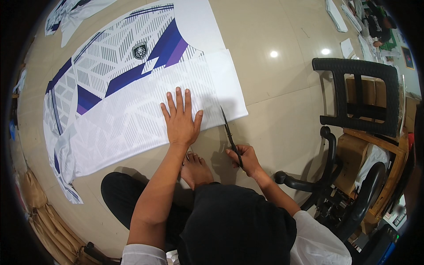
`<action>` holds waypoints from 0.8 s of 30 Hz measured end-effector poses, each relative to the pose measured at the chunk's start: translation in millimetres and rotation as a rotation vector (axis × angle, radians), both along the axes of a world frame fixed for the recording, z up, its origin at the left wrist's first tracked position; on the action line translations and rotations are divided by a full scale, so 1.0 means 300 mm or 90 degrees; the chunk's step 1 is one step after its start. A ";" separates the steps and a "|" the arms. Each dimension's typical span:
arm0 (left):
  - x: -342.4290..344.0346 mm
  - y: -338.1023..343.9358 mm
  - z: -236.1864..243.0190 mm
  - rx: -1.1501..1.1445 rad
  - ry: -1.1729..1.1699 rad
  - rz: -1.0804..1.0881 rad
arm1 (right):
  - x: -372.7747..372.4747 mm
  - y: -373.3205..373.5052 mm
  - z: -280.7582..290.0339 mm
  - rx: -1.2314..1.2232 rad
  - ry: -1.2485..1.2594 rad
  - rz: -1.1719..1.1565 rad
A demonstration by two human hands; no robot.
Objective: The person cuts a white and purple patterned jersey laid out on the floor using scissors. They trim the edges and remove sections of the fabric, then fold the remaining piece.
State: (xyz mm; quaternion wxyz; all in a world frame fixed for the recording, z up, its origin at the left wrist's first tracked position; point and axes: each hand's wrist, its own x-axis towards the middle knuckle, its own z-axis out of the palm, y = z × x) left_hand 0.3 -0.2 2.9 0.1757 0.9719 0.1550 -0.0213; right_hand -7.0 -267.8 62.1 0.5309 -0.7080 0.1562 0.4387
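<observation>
A large sheet of white fabric (128,126) lies on the floor, its near part folded over so the pale reverse side faces up. Beyond the fold shows its printed face (117,55), with grey stripes, blue and purple bands and a dark crest. My left hand (181,120) presses flat on the folded layer, fingers spread. My right hand (247,160) is closed around the handles of black scissors (229,134). Their blades point away from me and reach over the fabric's near edge at the right. Whether the blades are apart I cannot make out.
Glossy beige tiles (278,70) form the floor. On the right stand a black chair (357,95) and a cardboard box (351,159) in a wooden shelf. Brown paper bundles (53,225) line the lower left. More printed fabric (73,17) lies at the far left. My bare foot (196,170) is close to the fabric.
</observation>
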 end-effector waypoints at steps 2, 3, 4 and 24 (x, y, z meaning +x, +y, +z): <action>0.000 0.000 -0.003 0.005 0.005 0.001 | -0.005 -0.005 -0.007 -0.009 0.000 0.006; -0.001 0.001 -0.006 0.008 0.010 0.003 | -0.009 -0.006 -0.010 -0.014 0.002 0.006; -0.001 0.001 -0.009 0.012 0.014 0.004 | -0.011 -0.008 -0.012 -0.019 0.003 0.006; -0.002 0.002 -0.001 0.000 -0.004 -0.001 | 0.057 0.059 -0.022 0.006 -0.011 -0.005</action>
